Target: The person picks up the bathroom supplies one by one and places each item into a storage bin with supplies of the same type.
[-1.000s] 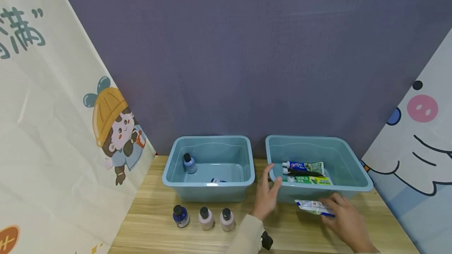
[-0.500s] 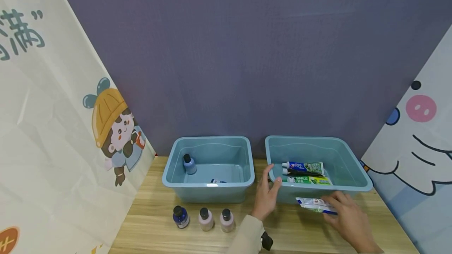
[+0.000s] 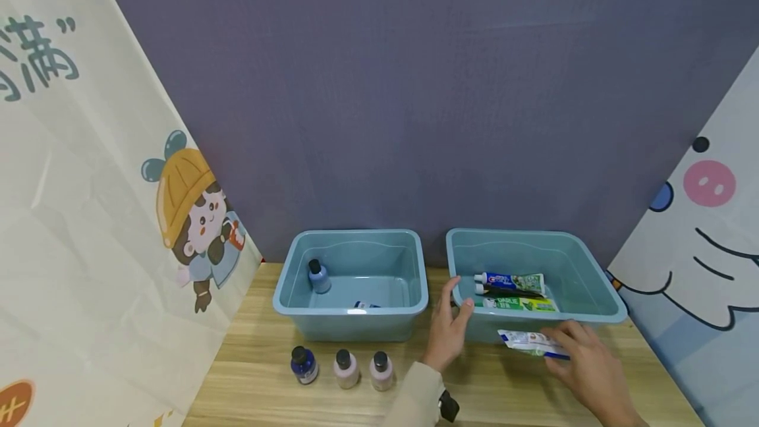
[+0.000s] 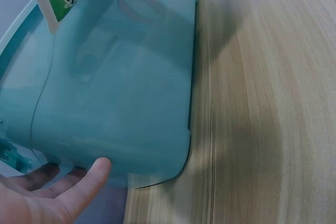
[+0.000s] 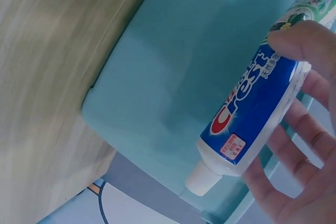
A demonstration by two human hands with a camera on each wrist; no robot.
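Observation:
My right hand [image 3: 587, 361] holds a Crest toothpaste tube [image 5: 254, 98] in front of the right blue bin [image 3: 581, 316]. Its thumb lies across the tube, and the white cap points away from the hand in the right wrist view. My left hand [image 3: 447, 331] rests at that bin's front left corner, fingers fairly straight, with the thumb [image 4: 97, 174] against the wall. Inside the right bin lie a Crest tube [image 3: 510, 281], a black tube [image 3: 510, 291] partly covered, and a green-yellow Darlie tube [image 3: 518, 304].
Left of it stands another blue bin [image 3: 350, 312], holding a blue bottle [image 3: 320, 279] and a partly hidden blue-and-white item [image 3: 365, 304]. A dark blue bottle [image 3: 305, 368] and two pale pink bottles [image 3: 346, 371] stand before it on the wooden table [image 3: 249, 387]. A grey backdrop [image 3: 379, 117] rises behind.
My right hand has lifted slightly and shifted a little to the right with the toothpaste tube. The left hand stays at the bin's corner.

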